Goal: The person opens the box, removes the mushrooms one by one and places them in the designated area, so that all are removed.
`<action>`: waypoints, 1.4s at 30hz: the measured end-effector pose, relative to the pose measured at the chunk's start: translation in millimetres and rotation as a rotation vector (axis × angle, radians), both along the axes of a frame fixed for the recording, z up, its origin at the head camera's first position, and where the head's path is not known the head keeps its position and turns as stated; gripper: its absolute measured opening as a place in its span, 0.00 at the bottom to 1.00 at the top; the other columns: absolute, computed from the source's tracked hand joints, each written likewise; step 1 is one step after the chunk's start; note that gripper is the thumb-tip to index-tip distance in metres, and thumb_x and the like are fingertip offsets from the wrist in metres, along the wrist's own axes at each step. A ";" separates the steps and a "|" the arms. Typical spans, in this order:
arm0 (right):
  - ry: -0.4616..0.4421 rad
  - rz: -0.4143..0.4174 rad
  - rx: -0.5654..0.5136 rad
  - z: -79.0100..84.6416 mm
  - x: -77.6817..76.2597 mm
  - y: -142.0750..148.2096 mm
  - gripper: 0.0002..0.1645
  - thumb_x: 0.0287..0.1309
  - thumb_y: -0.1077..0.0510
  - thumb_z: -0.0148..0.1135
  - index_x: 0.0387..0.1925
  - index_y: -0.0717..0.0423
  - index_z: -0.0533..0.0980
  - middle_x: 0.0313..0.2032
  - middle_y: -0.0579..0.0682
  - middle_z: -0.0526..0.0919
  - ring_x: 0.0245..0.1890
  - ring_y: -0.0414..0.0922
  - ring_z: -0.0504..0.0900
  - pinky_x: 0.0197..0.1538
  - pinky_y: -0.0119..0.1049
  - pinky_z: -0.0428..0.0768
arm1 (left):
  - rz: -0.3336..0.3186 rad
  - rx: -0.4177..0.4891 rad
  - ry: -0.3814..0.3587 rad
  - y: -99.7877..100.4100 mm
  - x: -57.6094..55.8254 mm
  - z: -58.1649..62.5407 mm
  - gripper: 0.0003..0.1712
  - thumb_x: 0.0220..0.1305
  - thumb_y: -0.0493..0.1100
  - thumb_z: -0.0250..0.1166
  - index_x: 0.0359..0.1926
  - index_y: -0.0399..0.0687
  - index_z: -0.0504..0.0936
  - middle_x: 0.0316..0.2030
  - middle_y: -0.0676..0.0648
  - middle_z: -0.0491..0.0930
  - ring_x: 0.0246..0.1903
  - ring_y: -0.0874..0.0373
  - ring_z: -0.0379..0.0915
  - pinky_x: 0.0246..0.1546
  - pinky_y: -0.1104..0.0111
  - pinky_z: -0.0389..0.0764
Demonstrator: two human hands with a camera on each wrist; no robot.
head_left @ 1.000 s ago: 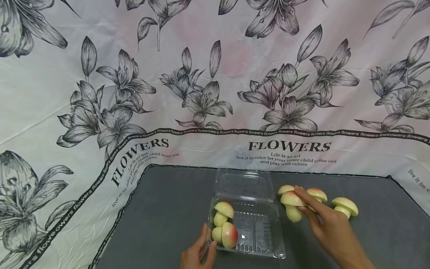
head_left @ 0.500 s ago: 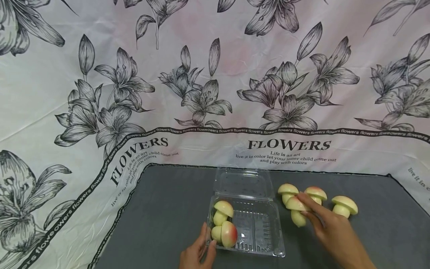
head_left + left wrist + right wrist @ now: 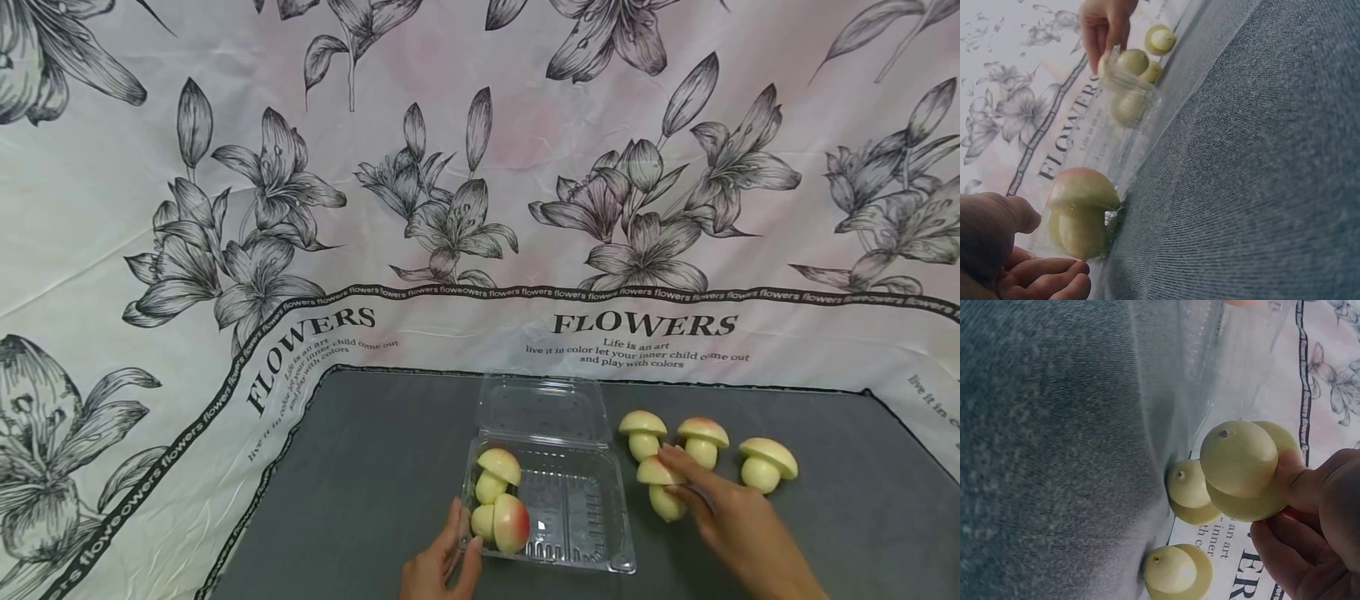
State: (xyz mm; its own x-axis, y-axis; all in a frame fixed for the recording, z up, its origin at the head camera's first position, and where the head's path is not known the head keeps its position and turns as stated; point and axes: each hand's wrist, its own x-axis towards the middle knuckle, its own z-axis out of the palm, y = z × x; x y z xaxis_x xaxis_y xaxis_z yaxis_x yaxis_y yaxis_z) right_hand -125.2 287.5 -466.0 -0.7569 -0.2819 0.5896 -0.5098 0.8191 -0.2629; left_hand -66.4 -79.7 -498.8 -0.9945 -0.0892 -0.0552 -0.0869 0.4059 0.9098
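My right hand (image 3: 738, 512) pinches a yellow-green mushroom-shaped piece (image 3: 666, 500) by its cap, thumb on one side and fingers on the other. In the right wrist view the held piece (image 3: 1241, 459) shows its rounded stem end towards the camera. My left hand (image 3: 442, 558) holds the near left corner of a clear plastic clamshell box (image 3: 573, 562), which lies with its lid folded back. Inside, along the left wall, are two more pieces: one upright-leaning (image 3: 492, 483) behind, and one on its side (image 3: 513, 523) with a red-blushed cap.
Right of the box, three similar mushroom-shaped pieces stand on the grey cloth-like surface (image 3: 360, 500): one at the back left (image 3: 642, 425), one beside it (image 3: 702, 433), one farther right (image 3: 767, 457). A flower-printed cloth (image 3: 450, 333) rises behind.
My right hand has drawn the held piece slightly towards me, away from the piece behind it, which now shows more fully. The left hand and box stay where they were.
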 end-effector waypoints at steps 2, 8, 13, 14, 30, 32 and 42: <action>-0.004 -0.008 0.007 -1.7 0.0 0.4 0.43 0.48 0.67 0.83 0.67 0.42 0.81 0.55 0.52 0.90 0.24 0.27 0.80 0.25 0.34 0.82 | 0.001 -0.001 -0.007 0.3 0.6 0.3 0.44 0.75 0.62 0.66 0.76 0.35 0.70 0.56 0.28 0.84 0.51 0.36 0.87 0.43 0.60 0.93; -0.060 -0.028 0.025 -5.3 -1.3 0.0 0.38 0.51 0.64 0.82 0.64 0.43 0.82 0.56 0.52 0.89 0.25 0.33 0.86 0.27 0.40 0.85 | 0.004 -0.025 -0.015 0.9 1.8 1.2 0.43 0.74 0.61 0.67 0.76 0.36 0.71 0.43 0.30 0.88 0.43 0.39 0.89 0.41 0.59 0.93; -0.090 -0.035 0.051 -7.8 -2.2 -0.9 0.35 0.52 0.63 0.81 0.63 0.44 0.83 0.56 0.50 0.89 0.31 0.42 0.90 0.30 0.43 0.87 | -0.001 -0.008 -0.007 0.3 1.2 -0.1 0.44 0.74 0.62 0.67 0.76 0.35 0.71 0.60 0.30 0.82 0.53 0.35 0.86 0.43 0.59 0.93; -0.093 -0.037 0.055 -7.9 -2.3 -1.1 0.35 0.52 0.63 0.81 0.63 0.44 0.83 0.55 0.50 0.89 0.31 0.43 0.90 0.30 0.43 0.87 | -0.005 -0.003 -0.008 0.0 0.7 -0.3 0.44 0.75 0.62 0.67 0.76 0.35 0.70 0.60 0.30 0.82 0.53 0.35 0.86 0.43 0.59 0.93; -0.215 -0.044 0.068 -4.7 -4.6 -3.5 0.30 0.56 0.61 0.80 0.61 0.46 0.84 0.53 0.49 0.90 0.28 0.36 0.86 0.28 0.37 0.84 | 0.000 -0.061 -0.011 -0.8 0.1 -0.2 0.44 0.74 0.65 0.66 0.76 0.38 0.72 0.34 0.33 0.87 0.34 0.48 0.89 0.40 0.55 0.93; -0.201 -0.038 0.072 -4.7 -5.3 -3.5 0.30 0.56 0.61 0.80 0.61 0.46 0.84 0.54 0.50 0.90 0.30 0.38 0.88 0.30 0.37 0.86 | 0.003 -0.061 0.002 -0.6 0.0 0.1 0.44 0.74 0.64 0.66 0.75 0.37 0.72 0.47 0.29 0.88 0.42 0.43 0.90 0.41 0.55 0.93; -0.160 0.000 0.075 -8.9 -5.2 -3.7 0.33 0.52 0.63 0.82 0.61 0.50 0.84 0.55 0.53 0.89 0.27 0.34 0.86 0.28 0.35 0.85 | 0.017 -0.072 -0.027 0.5 1.4 3.2 0.41 0.74 0.61 0.67 0.76 0.39 0.72 0.15 0.55 0.64 0.14 0.64 0.55 0.20 0.72 0.74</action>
